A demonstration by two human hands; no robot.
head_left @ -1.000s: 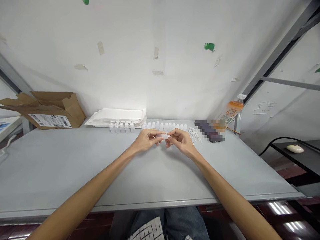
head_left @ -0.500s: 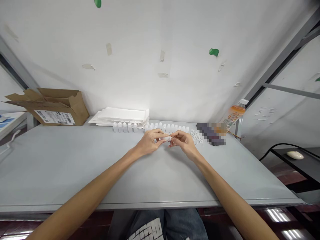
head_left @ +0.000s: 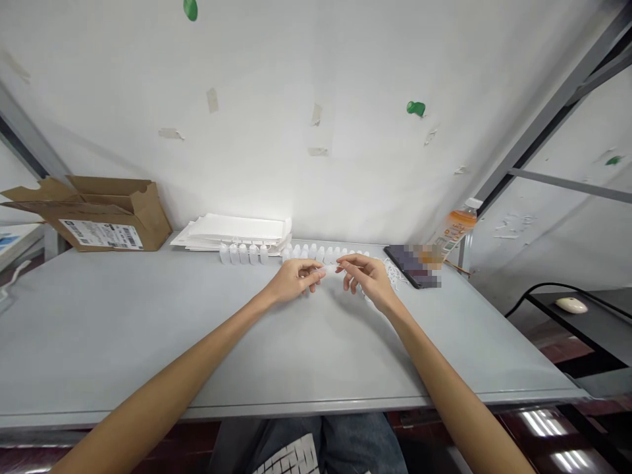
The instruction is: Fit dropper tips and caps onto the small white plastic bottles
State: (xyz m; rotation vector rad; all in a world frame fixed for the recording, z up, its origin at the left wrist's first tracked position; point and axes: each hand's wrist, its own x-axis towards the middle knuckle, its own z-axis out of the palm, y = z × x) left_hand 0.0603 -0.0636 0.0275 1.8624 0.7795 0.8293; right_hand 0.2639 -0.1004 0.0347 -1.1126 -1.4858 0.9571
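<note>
My left hand (head_left: 295,280) pinches a small translucent white bottle (head_left: 330,269) between thumb and fingers, its end pointing right. Close by, my right hand (head_left: 368,278) has thumb and forefinger together on a thin white strip at the bottle's end; its other fingers curl loosely. Behind the hands stands a row of similar small bottles (head_left: 320,253), partly hidden by my fingers. Several more bottles (head_left: 243,255) stand upright to the left of them. To the right of my right hand lies a heap of small white strips (head_left: 395,274), partly covered by the hand.
White sheets (head_left: 237,227) are stacked against the wall, beside an open cardboard box (head_left: 113,217). At the back right are a dark phone-like slab (head_left: 409,270), partly pixelated, and a bottle of orange drink (head_left: 457,227). A pale mouse (head_left: 571,305) rests on a black stand.
My right fingertips have drawn slightly apart from my left hand and the bottle. The left hand keeps its grip. The whole view has shifted a little.
</note>
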